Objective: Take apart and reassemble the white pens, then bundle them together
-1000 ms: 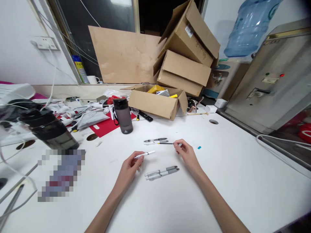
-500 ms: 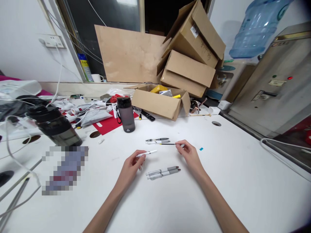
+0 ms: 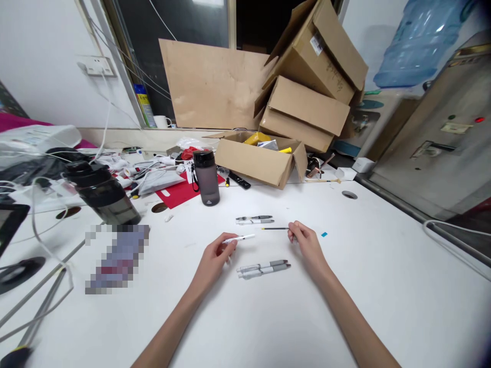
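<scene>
The rear end of the white pen barrel (image 3: 247, 236) is covered by the left hand (image 3: 217, 258); the right end of the thin dark refill (image 3: 274, 228) is hidden by the fingers of the right hand (image 3: 307, 245); both forearms are cut off by the lower edge; an item at the left is masked by a pixelated patch (image 3: 118, 258); a dark-screened device (image 3: 11, 222) is cropped by the left edge, the water jug (image 3: 420, 48) by the top; the open carton's (image 3: 251, 161) contents are partly concealed by its front wall; lettering on the blue-and-yellow can (image 3: 143, 106) cannot be read.
</scene>
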`<state>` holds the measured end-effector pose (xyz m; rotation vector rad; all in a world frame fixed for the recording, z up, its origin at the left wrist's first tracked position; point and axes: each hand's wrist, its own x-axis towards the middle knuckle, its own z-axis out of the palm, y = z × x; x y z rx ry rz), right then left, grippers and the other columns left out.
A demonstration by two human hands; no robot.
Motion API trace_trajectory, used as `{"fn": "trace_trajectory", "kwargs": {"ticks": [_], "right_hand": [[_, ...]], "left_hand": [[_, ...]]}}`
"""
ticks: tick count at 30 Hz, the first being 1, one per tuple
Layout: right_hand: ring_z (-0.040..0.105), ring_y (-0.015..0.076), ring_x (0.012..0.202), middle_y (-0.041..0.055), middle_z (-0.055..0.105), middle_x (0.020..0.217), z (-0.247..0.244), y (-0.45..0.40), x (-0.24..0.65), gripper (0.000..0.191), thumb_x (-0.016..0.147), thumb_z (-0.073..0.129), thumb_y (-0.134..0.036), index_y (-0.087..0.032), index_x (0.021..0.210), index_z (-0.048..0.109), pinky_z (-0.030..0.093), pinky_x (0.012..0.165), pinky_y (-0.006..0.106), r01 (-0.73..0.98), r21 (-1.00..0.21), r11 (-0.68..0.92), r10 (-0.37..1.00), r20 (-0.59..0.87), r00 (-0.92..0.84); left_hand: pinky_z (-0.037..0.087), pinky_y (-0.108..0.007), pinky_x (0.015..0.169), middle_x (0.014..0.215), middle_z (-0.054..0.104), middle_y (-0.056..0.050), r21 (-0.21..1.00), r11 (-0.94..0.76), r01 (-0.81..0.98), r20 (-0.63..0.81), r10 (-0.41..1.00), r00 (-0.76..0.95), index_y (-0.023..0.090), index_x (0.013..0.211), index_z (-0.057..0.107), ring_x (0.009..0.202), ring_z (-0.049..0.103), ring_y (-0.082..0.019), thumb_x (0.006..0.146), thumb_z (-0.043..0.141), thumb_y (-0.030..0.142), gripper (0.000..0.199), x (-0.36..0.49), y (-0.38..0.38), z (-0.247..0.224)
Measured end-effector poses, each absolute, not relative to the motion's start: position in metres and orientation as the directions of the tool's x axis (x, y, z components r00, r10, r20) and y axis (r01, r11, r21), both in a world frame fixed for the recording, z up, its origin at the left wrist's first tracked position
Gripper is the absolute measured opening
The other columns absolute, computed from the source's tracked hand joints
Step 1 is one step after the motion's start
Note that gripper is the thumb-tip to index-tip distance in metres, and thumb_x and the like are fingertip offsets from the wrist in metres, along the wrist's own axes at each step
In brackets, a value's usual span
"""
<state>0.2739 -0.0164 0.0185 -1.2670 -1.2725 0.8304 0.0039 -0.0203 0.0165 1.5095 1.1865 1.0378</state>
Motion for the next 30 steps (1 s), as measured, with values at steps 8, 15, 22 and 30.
{"fn": "trace_trajectory", "kwargs": {"ticks": [8,15,22,30], "right_hand": [[0.043,0.0164,0.059,-0.0002,0.047,0.058,0.015,-0.015,0.275,0.055,0.093,0.052,-0.061,-0.022,0.055,0.049,0.035,0.062,0.031,0.191,-0.968,0.160,0.957,0.200,0.210],[0.042,0.0167,0.060,-0.0001,0.046,0.059,0.021,-0.017,0.274,0.054,0.093,0.054,-0.059,-0.021,0.054,0.049,0.033,0.064,0.032,0.177,-0.972,0.158,0.958,0.194,0.213],[0.046,0.0169,0.067,-0.0007,0.051,0.069,0.030,-0.021,0.273,0.035,0.089,0.062,-0.050,-0.022,0.068,0.056,0.037,0.067,0.030,0.141,-0.968,0.208,0.957,0.231,0.173],[0.048,0.0162,0.070,-0.0007,0.055,0.079,0.026,-0.019,0.275,0.021,0.087,0.065,-0.043,-0.022,0.086,0.062,0.039,0.066,0.028,0.174,-0.967,0.185,0.967,0.211,0.142]], "left_hand": [[0.043,-0.024,0.063,0.069,0.056,0.002,0.973,-0.121,0.196,0.085,0.979,0.187,0.020,0.104,0.070,0.063,0.053,-0.015,0.090,0.058,0.054,0.038,0.005,-0.020,0.016],[0.042,-0.024,0.064,0.070,0.057,0.002,0.975,-0.114,0.192,0.078,0.979,0.188,0.020,0.102,0.069,0.063,0.052,-0.015,0.091,0.058,0.052,0.036,0.005,-0.020,0.017],[0.043,-0.024,0.065,0.074,0.057,0.000,0.981,-0.108,0.163,0.077,0.980,0.186,0.020,0.104,0.068,0.065,0.051,-0.015,0.091,0.058,0.051,0.035,0.004,-0.018,0.015],[0.042,-0.023,0.066,0.078,0.057,0.000,0.985,-0.097,0.142,0.075,0.985,0.155,0.019,0.105,0.067,0.067,0.048,-0.014,0.092,0.058,0.050,0.034,0.000,-0.015,0.015]]}}
